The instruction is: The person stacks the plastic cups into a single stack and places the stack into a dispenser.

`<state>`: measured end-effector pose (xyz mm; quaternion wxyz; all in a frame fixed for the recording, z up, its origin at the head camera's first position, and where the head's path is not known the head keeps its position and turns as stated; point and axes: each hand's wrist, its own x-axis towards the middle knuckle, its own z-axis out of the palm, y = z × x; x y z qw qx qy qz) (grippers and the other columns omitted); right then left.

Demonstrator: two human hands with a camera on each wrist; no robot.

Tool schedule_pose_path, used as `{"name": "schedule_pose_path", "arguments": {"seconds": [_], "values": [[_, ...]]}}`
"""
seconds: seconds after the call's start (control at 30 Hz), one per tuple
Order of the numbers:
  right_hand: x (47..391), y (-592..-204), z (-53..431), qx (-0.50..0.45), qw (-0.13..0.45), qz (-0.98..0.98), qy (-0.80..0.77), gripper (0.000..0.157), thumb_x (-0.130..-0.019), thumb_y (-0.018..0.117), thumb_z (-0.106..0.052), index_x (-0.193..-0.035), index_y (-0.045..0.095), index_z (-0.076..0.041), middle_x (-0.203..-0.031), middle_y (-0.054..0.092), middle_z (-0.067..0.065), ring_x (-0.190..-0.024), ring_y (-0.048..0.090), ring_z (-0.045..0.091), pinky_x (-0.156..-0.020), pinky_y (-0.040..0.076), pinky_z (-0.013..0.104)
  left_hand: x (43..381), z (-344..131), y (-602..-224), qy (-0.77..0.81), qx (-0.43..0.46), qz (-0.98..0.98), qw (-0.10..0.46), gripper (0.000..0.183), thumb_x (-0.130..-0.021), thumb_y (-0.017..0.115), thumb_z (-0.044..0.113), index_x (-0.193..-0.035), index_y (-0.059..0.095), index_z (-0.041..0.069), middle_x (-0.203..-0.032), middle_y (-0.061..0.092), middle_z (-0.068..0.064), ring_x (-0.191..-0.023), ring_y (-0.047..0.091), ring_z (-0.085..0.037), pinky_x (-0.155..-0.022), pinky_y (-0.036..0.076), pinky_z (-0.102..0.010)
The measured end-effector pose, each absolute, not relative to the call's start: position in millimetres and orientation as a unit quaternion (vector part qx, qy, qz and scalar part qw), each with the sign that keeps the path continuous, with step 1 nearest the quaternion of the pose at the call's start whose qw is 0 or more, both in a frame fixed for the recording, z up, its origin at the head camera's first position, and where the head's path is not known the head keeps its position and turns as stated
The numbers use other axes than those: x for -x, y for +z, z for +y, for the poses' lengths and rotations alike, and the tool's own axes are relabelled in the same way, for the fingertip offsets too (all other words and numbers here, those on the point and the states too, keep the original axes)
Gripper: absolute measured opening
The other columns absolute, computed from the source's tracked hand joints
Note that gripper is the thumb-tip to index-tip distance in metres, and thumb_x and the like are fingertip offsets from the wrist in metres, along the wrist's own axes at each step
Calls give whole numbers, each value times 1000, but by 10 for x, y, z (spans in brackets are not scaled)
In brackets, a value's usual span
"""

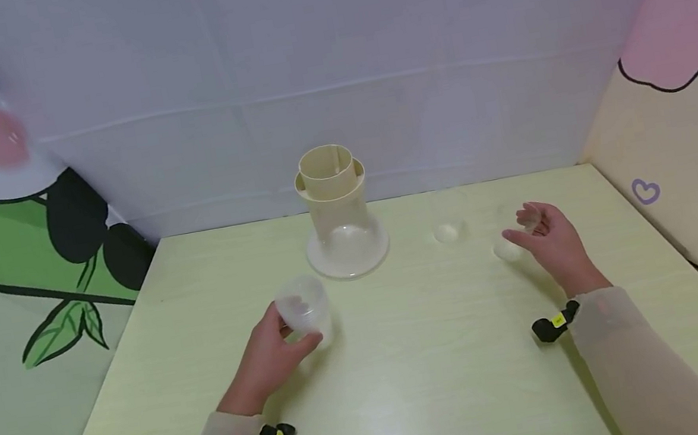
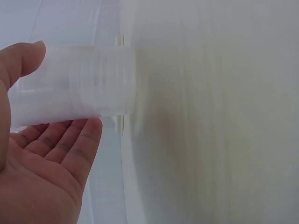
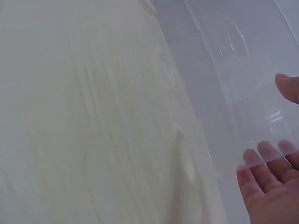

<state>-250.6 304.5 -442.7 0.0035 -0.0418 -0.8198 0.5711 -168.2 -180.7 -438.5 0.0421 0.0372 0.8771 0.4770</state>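
Note:
My left hand (image 1: 274, 349) grips a translucent plastic cup (image 1: 304, 306) above the table, thumb on one side and fingers on the other. Closely set rings show along the cup's wall in the left wrist view, and it looks cloudier than the others. On the right, my right hand (image 1: 551, 245) holds a clear plastic cup (image 3: 247, 102) between thumb and fingers. This cup is so transparent that its outline is faint in the head view. Another clear cup (image 1: 448, 230) stands on the table to the left of the right hand.
A cream cylindrical holder (image 1: 337, 208), with a smaller ring inside its top and a clear round base (image 1: 350, 256), stands at the table's back middle. A white cloth wall (image 1: 320, 45) rises behind the pale wooden table (image 1: 419, 390), and printed panels flank it.

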Motion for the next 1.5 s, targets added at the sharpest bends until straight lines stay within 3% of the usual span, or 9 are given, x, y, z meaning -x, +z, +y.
{"name": "schedule_pose_path", "arguments": {"seconds": [0.37,0.67,1.27,1.5], "values": [[2455,-4263,2928,18,27,-807,590,91,-92,77,-46,-161,27,-13,-156,44,9,-143,43,24,-121,30,42,1681,-1814,-4383,478,-36,877,41,71,-88,83,20,-146,44,4,-140,58,-17,-130,57,-38,-107,47,-54],[2412,-4081,2696,-21,49,-809,586,84,-94,77,-39,-158,32,-9,-153,48,15,-141,45,29,-121,30,49,1684,-1816,-4400,474,-41,879,37,71,-87,83,20,-145,45,4,-139,59,-16,-128,59,-37,-106,49,-54],[2406,-3761,1958,-136,10,-779,612,75,-93,80,-23,-153,39,-10,-145,54,11,-134,52,28,-121,31,39,1696,-1812,-4391,473,-36,879,42,71,-87,83,19,-145,44,6,-141,57,-15,-130,57,-37,-107,47,-54],[2451,-3701,1665,-174,-19,-761,624,70,-92,80,-17,-150,42,-8,-141,57,8,-129,54,25,-117,37,37,1699,-1808,-4388,473,-38,879,42,71,-87,82,18,-145,44,5,-142,57,-16,-130,57,-37,-107,48,-53]]}}
